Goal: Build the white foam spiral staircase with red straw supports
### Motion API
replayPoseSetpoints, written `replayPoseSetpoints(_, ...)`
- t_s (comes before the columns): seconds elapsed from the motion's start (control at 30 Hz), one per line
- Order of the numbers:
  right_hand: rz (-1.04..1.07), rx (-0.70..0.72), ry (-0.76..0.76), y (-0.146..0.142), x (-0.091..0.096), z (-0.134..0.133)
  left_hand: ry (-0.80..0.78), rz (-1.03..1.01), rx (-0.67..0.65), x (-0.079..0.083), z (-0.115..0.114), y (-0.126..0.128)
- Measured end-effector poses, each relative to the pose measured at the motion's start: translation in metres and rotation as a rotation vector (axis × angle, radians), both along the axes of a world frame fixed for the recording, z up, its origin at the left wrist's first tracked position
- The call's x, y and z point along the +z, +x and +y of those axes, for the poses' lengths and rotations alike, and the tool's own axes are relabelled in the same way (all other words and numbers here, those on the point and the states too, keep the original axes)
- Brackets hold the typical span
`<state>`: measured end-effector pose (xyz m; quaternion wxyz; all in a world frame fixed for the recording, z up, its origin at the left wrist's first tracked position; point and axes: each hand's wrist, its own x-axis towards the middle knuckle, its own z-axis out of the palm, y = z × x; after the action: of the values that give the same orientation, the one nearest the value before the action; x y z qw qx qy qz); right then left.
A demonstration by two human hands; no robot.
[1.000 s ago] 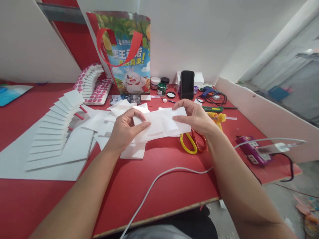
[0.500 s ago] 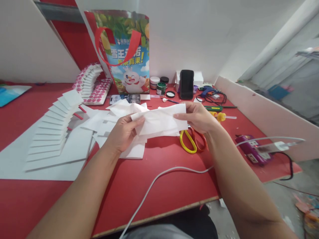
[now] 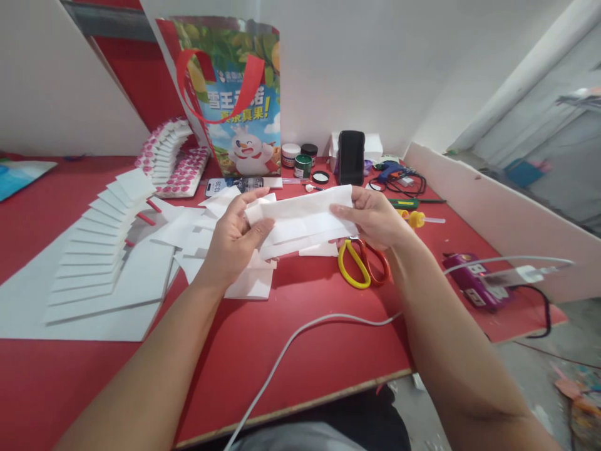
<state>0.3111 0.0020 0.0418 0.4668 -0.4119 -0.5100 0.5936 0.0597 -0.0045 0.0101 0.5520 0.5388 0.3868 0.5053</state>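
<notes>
A folded sheet of white paper (image 3: 303, 219) is held up over the table between my two hands. My left hand (image 3: 238, 235) pinches its left end, thumb on the near face. The right end sits between the thumb and fingers of my right hand (image 3: 370, 216). Under and to the left of it, loose white paper pieces (image 3: 248, 285) lie in a pile. Scissors (image 3: 354, 266) with one yellow and one red handle rest just below my right hand, their blades mostly hidden.
On the left, a curved white stepped piece (image 3: 89, 244) stands on white board. A printed bag (image 3: 244, 113), paint jars (image 3: 303, 166), a black phone (image 3: 351, 160) and a glue gun (image 3: 392, 170) are at the back. A white cable (image 3: 323, 319) crosses the front; a purple power strip (image 3: 476, 282) lies right.
The paper's right end has risen slightly and its lower layer shows more. My left hand's fingers have shifted up behind the paper's left end.
</notes>
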Motion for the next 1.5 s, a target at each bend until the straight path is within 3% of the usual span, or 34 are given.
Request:
replayPoseSetpoints(0.23,-0.029,-0.009,-0.001,0.002,0.005,-0.002,-0.166,-0.117,-0.044,-0.008,0.003,0.001)
replayPoseSetpoints(0.4,-0.105,0.032,0.005,0.003,0.006,-0.003,-0.089,-0.086,-0.003,-0.006,0.000,0.003)
replayPoseSetpoints(0.6,-0.119,-0.013,0.056,0.006,0.004,-0.002,-0.002,0.050,-0.136,0.001,-0.003,0.001)
replayPoseSetpoints(0.87,-0.059,-0.021,0.093,0.006,0.011,-0.005,-0.082,-0.134,-0.161,0.002,-0.004,0.000)
replayPoseSetpoints(1.07,0.074,0.048,0.023,0.010,0.009,-0.002,-0.090,-0.239,-0.205,0.002,-0.005,-0.002)
replayPoseSetpoints(1.23,0.120,0.042,0.014,0.009,0.007,0.000,-0.110,-0.232,-0.240,0.004,-0.007,-0.004)
replayPoseSetpoints(1.5,-0.003,0.064,0.093,0.005,0.011,-0.002,-0.183,-0.186,-0.271,0.009,-0.007,-0.004)
